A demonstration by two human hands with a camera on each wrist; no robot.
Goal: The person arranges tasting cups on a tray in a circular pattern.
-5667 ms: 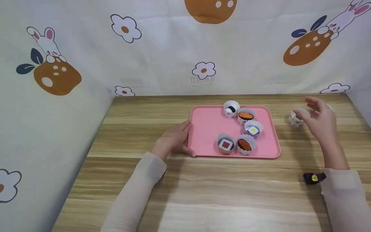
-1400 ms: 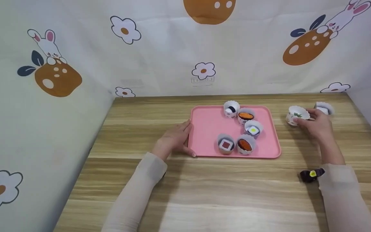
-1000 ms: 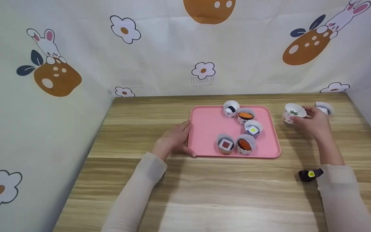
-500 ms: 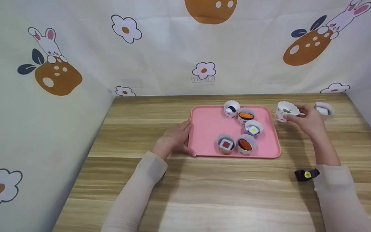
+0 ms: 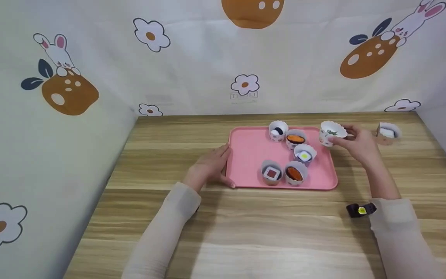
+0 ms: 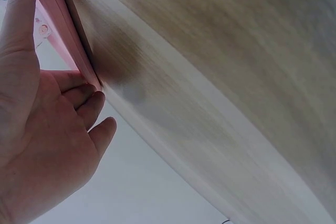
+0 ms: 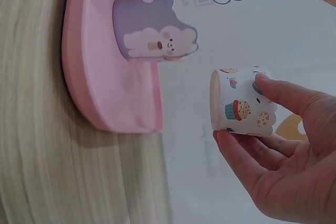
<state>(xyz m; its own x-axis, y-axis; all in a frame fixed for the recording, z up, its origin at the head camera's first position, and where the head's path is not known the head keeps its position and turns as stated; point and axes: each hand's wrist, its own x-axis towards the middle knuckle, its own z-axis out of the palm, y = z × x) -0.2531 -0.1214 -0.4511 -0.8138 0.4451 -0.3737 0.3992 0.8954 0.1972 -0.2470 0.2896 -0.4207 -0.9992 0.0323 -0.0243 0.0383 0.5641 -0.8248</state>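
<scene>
My right hand (image 5: 362, 146) pinches a white paper baking cup (image 5: 326, 135) between thumb and fingers; something green shows inside it. In the head view this cup overlaps the back right corner of the pink tray (image 5: 248, 155), and in the right wrist view the cup (image 7: 241, 103) hangs apart from the tray rim. My left hand (image 5: 209, 166) rests against the tray's left edge, thumb by the front corner. On the tray stand several cups with toy sushi, among them a black-and-white piece (image 5: 276, 131), orange-topped pieces (image 5: 294, 174) and a square white roll (image 5: 271, 174).
Another paper cup (image 5: 385, 138) with a white piece stands at the back right of the wooden table (image 5: 269, 232). A dark band with a yellow mark (image 5: 361, 210) sits at the right wrist. A printed cloth (image 5: 196, 69) walls the table's back and sides.
My right hand has taken hold of the cup right of the tray, lifted it and carried it left to the tray's back right corner. The left hand has stayed at the tray edge.
</scene>
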